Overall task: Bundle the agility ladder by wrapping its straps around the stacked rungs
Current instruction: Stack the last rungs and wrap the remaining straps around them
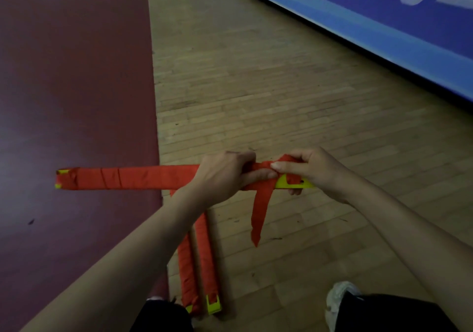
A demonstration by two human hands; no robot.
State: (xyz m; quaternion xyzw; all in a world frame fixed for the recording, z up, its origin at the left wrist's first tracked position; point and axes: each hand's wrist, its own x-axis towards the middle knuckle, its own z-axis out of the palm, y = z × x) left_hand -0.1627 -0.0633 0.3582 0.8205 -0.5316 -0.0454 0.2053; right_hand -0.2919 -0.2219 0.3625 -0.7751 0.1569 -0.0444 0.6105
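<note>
Dark trousers (384, 316) and a pale shoe (340, 298) sit at the bottom edge, with two wrapped bundles (202, 262) lying on the wooden floor (256, 88) just beyond. Higher up, the left hand (222, 175) curls round the held bundle (128, 178) of rungs, which is kept level, while the right hand (314, 170) pinches the red strap (261, 209) near the yellow end (294, 184) (its tail hangs loose). If that pinch slackens, the last turn could slide off the end and unwind.
</note>
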